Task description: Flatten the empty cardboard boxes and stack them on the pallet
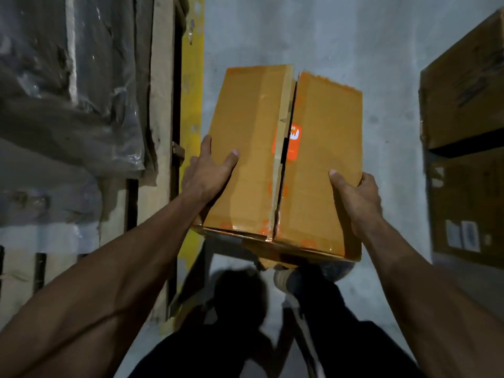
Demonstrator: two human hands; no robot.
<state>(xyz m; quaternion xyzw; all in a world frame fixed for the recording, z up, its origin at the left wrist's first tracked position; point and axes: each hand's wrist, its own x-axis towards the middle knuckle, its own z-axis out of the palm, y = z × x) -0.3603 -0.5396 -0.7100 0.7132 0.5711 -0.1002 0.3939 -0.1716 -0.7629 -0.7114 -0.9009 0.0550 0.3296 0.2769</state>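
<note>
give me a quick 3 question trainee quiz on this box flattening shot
1. True or false: the orange box is already flattened.
2. Which hands hold the box? A) left only B) right only C) both
3. Fill in: the two top flaps are split along the ___ seam.

Key:
1. False, it keeps its box shape.
2. C, the left hand and the right hand each hold a side.
3. Centre.

We see bare forearms, no sleeves, no watch or rings on our left hand or right hand. Dark trousers, one pale shoe.
</note>
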